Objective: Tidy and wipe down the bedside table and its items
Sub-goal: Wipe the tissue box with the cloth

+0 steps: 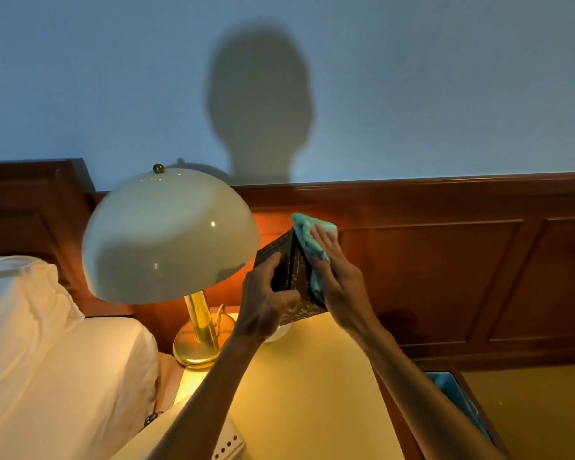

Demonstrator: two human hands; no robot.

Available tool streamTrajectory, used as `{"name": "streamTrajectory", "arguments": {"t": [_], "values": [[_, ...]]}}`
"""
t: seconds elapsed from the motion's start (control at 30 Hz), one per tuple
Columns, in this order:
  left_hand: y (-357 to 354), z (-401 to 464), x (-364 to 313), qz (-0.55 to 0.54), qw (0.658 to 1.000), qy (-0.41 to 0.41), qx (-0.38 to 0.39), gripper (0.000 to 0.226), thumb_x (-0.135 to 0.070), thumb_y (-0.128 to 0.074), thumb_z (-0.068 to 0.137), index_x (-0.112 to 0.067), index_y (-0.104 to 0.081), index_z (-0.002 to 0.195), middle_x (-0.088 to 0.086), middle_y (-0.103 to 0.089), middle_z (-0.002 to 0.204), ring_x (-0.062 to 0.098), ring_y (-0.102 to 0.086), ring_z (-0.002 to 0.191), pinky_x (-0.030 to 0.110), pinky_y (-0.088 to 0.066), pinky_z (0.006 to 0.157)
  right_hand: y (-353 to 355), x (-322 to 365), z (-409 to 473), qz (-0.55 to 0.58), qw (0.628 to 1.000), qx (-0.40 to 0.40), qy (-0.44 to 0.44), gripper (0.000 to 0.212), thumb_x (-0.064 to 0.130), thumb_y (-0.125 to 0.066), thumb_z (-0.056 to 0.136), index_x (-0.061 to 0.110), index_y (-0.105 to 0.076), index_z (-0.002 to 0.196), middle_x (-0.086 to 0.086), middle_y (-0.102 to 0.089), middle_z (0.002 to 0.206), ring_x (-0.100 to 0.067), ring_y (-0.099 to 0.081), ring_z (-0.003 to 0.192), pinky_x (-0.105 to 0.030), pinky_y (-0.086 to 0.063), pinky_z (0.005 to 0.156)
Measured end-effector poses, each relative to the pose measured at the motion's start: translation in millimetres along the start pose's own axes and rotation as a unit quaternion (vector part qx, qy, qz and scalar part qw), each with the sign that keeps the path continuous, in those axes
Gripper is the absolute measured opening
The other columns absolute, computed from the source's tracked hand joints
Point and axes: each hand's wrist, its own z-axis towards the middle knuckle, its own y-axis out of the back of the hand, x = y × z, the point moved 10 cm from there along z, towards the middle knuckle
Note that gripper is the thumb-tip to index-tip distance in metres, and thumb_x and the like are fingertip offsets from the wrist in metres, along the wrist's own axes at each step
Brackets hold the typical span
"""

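A dark box (pixel 296 270) with small pale print is held up above the back of the bedside table (pixel 312 386). My left hand (pixel 266 300) grips its left side and lower corner. My right hand (pixel 336 277) presses a turquoise cloth (pixel 307 237) flat against the box's right face, fingers stretched upward. The cloth covers that face from the top corner down to my palm. A small white round object (pixel 277 334) sits on the table under the box, partly hidden by my left wrist.
A brass lamp (pixel 198 330) with a wide cream dome shade (pixel 166 237) stands at the table's back left. A white perforated item (pixel 228 448) lies at the front edge. Bed pillows (pixel 47 343) lie left; a bin with a blue liner (pixel 458 400) sits right.
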Motion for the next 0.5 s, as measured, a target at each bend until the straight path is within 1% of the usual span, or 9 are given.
{"name": "streamTrajectory", "arguments": {"t": [0.03,0.07,0.1,0.13,0.2,0.27,0.33,0.4,0.5], "values": [[-5.9,-3.8,-3.8,-0.001,1.000,-0.012,0.016,0.044,-0.026,-0.064,0.061,-0.013,-0.059,0.103,0.012,-0.064,0.090,0.035,-0.062,0.083,0.059,-0.052,0.062,9.1,-8.5,9.0,0.041,0.998,-0.022,-0.040,0.045,0.029,-0.040,0.103,0.034,-0.033,0.147,0.005,-0.034,0.155,-0.017,-0.036,0.140,-0.046,-0.047,0.103],[-10.5,-5.5,-8.3,-0.006,0.999,-0.023,0.031,0.043,-0.029,-0.063,0.063,-0.011,-0.059,0.102,0.012,-0.063,0.090,0.035,-0.061,0.083,0.059,-0.052,0.064,14.7,-15.4,14.8,0.099,0.991,-0.045,-0.076,0.044,0.031,-0.041,0.103,0.028,-0.038,0.146,-0.008,-0.046,0.145,-0.025,-0.053,0.123,-0.044,-0.054,0.090],[-13.2,-5.7,-11.9,-0.018,0.999,-0.028,0.042,0.044,-0.032,-0.062,0.065,-0.009,-0.059,0.102,0.013,-0.063,0.090,0.034,-0.061,0.084,0.057,-0.053,0.066,17.3,-19.6,16.1,0.158,0.980,-0.070,-0.102,0.039,0.033,-0.042,0.102,0.023,-0.046,0.140,-0.018,-0.057,0.129,-0.030,-0.061,0.104,-0.042,-0.056,0.078],[-13.4,-5.0,-15.8,-0.044,0.998,-0.023,0.049,0.044,-0.035,-0.061,0.068,-0.007,-0.059,0.103,0.013,-0.063,0.091,0.034,-0.062,0.084,0.053,-0.055,0.067,19.5,-21.7,14.6,0.193,0.970,-0.098,-0.112,0.034,0.036,-0.044,0.100,0.020,-0.054,0.129,-0.023,-0.061,0.114,-0.033,-0.062,0.090,-0.044,-0.054,0.072],[-9.4,0.0,-16.9,-0.106,0.993,0.024,0.044,0.049,-0.047,-0.054,0.079,-0.007,-0.062,0.104,0.015,-0.066,0.092,0.032,-0.065,0.085,0.045,-0.055,0.068,22.5,-20.3,6.2,0.195,0.965,-0.147,-0.099,0.030,0.041,-0.048,0.094,0.019,-0.062,0.109,-0.024,-0.062,0.102,-0.035,-0.061,0.082,-0.046,-0.052,0.068],[-5.0,7.8,-12.8,-0.086,0.992,0.081,0.040,0.056,-0.059,-0.050,0.083,-0.009,-0.067,0.101,0.017,-0.069,0.093,0.034,-0.068,0.088,0.050,-0.056,0.074,22.6,-17.6,-2.8,0.202,0.961,-0.176,-0.073,0.029,0.039,-0.047,0.094,0.017,-0.061,0.106,-0.022,-0.061,0.098,-0.027,-0.059,0.078,-0.038,-0.051,0.061],[-4.7,15.1,-9.2,0.005,0.990,0.129,0.056,0.050,-0.055,-0.049,0.089,-0.008,-0.068,0.092,0.018,-0.068,0.088,0.035,-0.067,0.084,0.052,-0.054,0.075,23.5,-13.6,-9.9,0.195,0.960,-0.194,-0.046,0.029,0.036,-0.045,0.094,0.016,-0.060,0.109,-0.021,-0.058,0.102,-0.023,-0.058,0.080,-0.032,-0.049,0.061],[2.4,19.8,-6.7,0.134,0.977,0.162,0.039,0.042,-0.040,-0.041,0.098,-0.008,-0.060,0.079,0.013,-0.063,0.079,0.031,-0.062,0.078,0.044,-0.048,0.071,20.2,-3.7,-21.5,0.171,0.965,-0.197,-0.004,0.027,0.030,-0.045,0.095,0.019,-0.060,0.115,-0.014,-0.059,0.110,-0.020,-0.060,0.088,-0.028,-0.051,0.067],[29.2,20.2,-23.7,0.357,0.923,0.112,-0.090,0.036,-0.031,-0.025,0.097,-0.022,-0.039,0.066,-0.005,-0.045,0.066,0.013,-0.044,0.063,0.038,-0.034,0.074,-7.2,9.3,-47.3,0.143,0.979,-0.140,0.036,0.035,0.028,-0.045,0.096,0.021,-0.054,0.130,-0.008,-0.056,0.126,-0.017,-0.062,0.105,-0.022,-0.054,0.074]]}}
